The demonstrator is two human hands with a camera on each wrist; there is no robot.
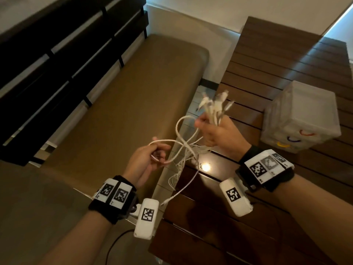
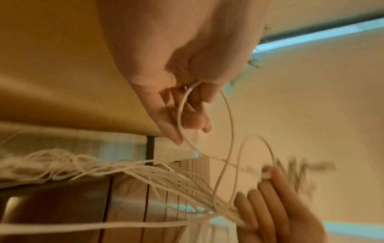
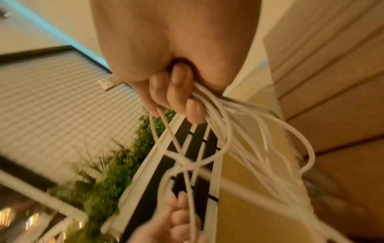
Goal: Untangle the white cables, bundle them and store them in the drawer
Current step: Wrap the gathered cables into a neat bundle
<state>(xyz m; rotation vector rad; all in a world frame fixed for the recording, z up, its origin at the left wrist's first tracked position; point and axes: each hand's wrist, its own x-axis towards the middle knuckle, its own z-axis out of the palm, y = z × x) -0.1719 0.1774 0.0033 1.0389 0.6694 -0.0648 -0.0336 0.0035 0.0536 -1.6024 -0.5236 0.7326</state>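
White, thin and round in section, the cables (image 1: 188,148) hang in loose loops between the two raised hands, with a frayed-looking tangle of strands trailing down over the near edge of the dark slatted wooden table (image 1: 257,217), which is glossy enough to throw back a spot of lamp light. One loose plug end dangles low beside the left wrist.

The left hand (image 1: 148,161) is nearest, palm turned inward. Its fingers (image 2: 166,121) are half curled, and a single smooth loop of cable runs through them, caught between thumb and fingertips. The right hand (image 1: 219,134) is a little farther off and higher. Its fingers (image 3: 176,92) are wrapped tightly round a thick bunch of cable lengths, so that the blunt rectangular plug ends (image 1: 215,102) fan out above the fist and the long strands spill from below it toward the left hand. Both wrists wear black bands carrying white blocks printed with square black patterns.

Beyond the right hand, on the table, stands a translucent plastic drawer unit (image 1: 299,119), boxy and frosted, with red, blue and yellow curved handles on its front; its drawers look closed. To the left, past the table edge, lies a long padded bench (image 1: 118,104) in matte olive-brown, and behind that a dark slatted backrest.
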